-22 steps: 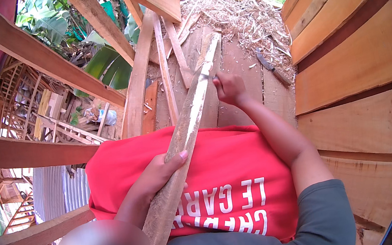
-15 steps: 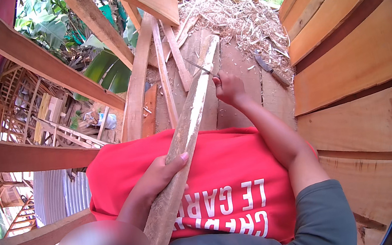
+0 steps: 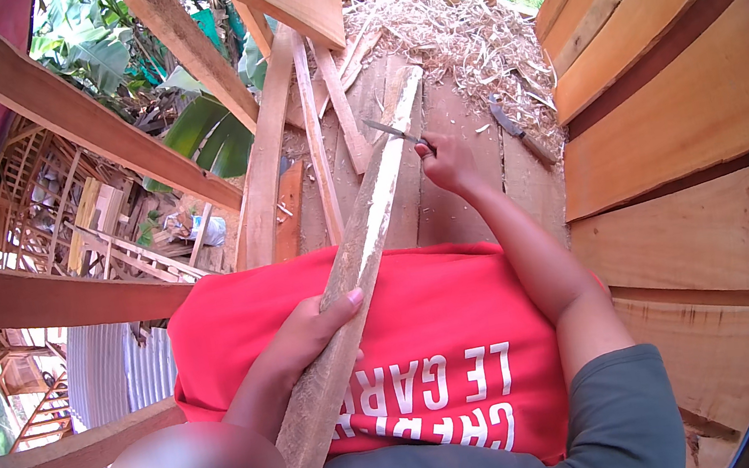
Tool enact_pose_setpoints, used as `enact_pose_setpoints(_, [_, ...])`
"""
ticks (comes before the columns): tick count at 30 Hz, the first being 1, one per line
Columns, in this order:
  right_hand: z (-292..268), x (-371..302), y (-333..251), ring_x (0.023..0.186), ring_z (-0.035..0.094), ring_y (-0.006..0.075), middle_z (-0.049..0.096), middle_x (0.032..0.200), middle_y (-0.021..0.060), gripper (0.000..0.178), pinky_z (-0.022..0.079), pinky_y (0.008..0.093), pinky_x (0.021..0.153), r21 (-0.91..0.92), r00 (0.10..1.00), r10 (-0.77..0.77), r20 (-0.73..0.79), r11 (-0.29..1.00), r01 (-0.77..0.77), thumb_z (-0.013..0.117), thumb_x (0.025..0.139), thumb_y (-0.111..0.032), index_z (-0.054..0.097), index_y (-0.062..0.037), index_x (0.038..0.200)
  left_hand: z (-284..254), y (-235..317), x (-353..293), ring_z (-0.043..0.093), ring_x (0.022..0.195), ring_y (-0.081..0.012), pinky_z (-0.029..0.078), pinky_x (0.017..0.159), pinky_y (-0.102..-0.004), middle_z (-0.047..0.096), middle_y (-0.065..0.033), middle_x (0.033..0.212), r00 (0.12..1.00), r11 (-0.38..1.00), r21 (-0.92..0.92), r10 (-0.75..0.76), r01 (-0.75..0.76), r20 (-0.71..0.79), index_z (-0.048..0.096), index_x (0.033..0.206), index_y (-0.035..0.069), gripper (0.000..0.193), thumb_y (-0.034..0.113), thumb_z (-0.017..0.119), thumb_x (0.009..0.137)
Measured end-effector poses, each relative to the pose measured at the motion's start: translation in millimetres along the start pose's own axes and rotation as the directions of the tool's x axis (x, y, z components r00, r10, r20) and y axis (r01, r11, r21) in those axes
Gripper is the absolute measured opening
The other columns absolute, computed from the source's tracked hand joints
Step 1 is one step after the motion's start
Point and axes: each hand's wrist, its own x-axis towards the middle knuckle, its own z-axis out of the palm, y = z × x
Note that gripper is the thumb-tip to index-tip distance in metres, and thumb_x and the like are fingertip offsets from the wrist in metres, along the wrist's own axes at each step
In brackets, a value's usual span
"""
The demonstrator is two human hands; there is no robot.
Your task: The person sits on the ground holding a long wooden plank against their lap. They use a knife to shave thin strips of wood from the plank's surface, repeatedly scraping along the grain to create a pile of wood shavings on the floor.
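Note:
A long wooden plank (image 3: 350, 280) slants across my lap, its lower end near my body and its far end on the board floor. My left hand (image 3: 316, 330) is wrapped round its near half, thumb on top. Near the far end, my right hand (image 3: 449, 162) is closed round the handle of a knife (image 3: 394, 132), whose thin blade lies across the plank's edge. A pale, freshly cut strip runs along that edge. Beneath the plank, a red cloth (image 3: 442, 306) with white lettering covers my legs.
Wood shavings (image 3: 462, 40) are heaped at the far end of the floor. A second blade with a wooden handle (image 3: 521, 132) lies right of my right hand. Loose boards (image 3: 272, 153) lean at left; a plank wall (image 3: 680, 229) stands close on the right.
My right hand and the knife have shifted slightly to the right, and the blade sits a little nearer to me. My left hand keeps its place on the plank.

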Motion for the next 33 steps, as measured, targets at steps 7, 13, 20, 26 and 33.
enact_pose_setpoints(7, [-28, 14, -3, 0.079, 0.066, 0.0411, 0.069, 0.078, 0.0195, 0.024, 0.049, 0.052, 0.069, -0.214, 0.971, -0.083, -0.224, 0.976, 0.034, 0.061, 0.095, -0.029, 0.065, -0.0058, 0.088, -1, 2, -3, 0.065, 0.067, -0.0147, 0.054, 0.06, -0.0281, 0.061, -0.0071, 0.083, 0.999, 1.0, 0.017, -0.018, 0.018, 0.027, 0.057, 0.114, -0.001, 0.058, 0.054, 0.063, 0.094])
enact_pose_setpoints(13, [-16, 24, 7, 0.077, 0.068, 0.0346, 0.071, 0.082, 0.0191, 0.034, 0.052, 0.0431, 0.072, 0.345, 0.953, 0.218, -0.211, 0.929, -0.136, 0.059, 0.098, -0.035, 0.07, -0.004, 0.088, 1, 2, -4, 0.065, 0.067, -0.0143, 0.054, 0.059, -0.0275, 0.061, -0.0072, 0.083, 1.0, 1.0, 0.014, -0.015, 0.015, 0.027, 0.057, 0.115, -0.001, 0.059, 0.053, 0.063, 0.094])
enact_pose_setpoints(20, [-2, 17, -4, 0.066, 0.064, 0.03, 0.064, 0.068, 0.0149, 0.054, 0.046, 0.0436, 0.063, 0.345, 0.987, 0.14, 0.074, 0.925, -0.157, 0.057, 0.098, -0.049, 0.06, -0.002, 0.072, 2, 2, -5, 0.065, 0.066, -0.0141, 0.054, 0.059, -0.0276, 0.061, -0.0072, 0.083, 1.0, 1.0, 0.003, -0.024, 0.023, 0.021, 0.056, 0.117, -0.001, 0.06, 0.053, 0.064, 0.093])
enact_pose_setpoints(26, [-11, 15, -15, 0.052, 0.052, 0.0209, 0.05, 0.056, 0.0065, 0.063, 0.04, 0.0399, 0.052, 0.293, 0.963, 0.214, 0.165, 0.922, -0.255, 0.048, 0.099, -0.059, 0.053, -0.0051, 0.067, 2, 3, -7, 0.065, 0.065, -0.0138, 0.054, 0.057, -0.0277, 0.061, -0.0072, 0.084, 0.999, 0.999, 0.012, -0.03, 0.03, 0.023, 0.055, 0.119, -0.001, 0.06, 0.053, 0.064, 0.093])
enact_pose_setpoints(33, [-24, 18, -15, 0.037, 0.016, 0.0077, 0.026, 0.049, -0.0063, 0.054, 0.011, 0.0285, 0.036, 0.568, 0.627, 0.255, 0.736, 0.269, -0.777, 0.044, 0.101, -0.056, 0.036, -0.017, 0.065, 3, -2, -4, 0.066, 0.059, -0.0114, 0.054, 0.051, -0.0227, 0.062, -0.0047, 0.078, 0.999, 1.0, -0.015, -0.002, 0.002, 0.045, 0.054, 0.12, -0.002, 0.062, 0.053, 0.064, 0.093])
